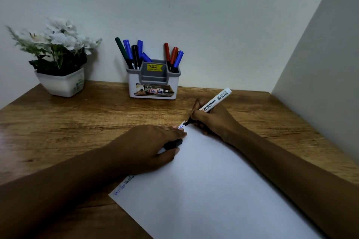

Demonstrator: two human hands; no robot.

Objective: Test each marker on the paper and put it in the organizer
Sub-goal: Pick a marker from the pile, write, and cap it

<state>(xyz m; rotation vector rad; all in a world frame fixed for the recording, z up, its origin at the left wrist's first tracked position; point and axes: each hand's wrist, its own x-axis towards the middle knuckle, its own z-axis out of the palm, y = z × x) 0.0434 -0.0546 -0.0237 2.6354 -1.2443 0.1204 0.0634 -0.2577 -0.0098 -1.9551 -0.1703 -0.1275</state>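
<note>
Wooden desk [77,122] in a pale-walled corner carries a white paper [204,180]. Right hand [211,120] has its fingers [196,114] curled round a white board marker [215,101] low on the barrel, with the dark tip down on the paper's far corner and the tail rising past the knuckles. Left hand [147,147] rests on the paper, fingers pinching a black cap [173,144]. Against the wall stands the organizer [153,91], holding other markers [135,54].
</note>
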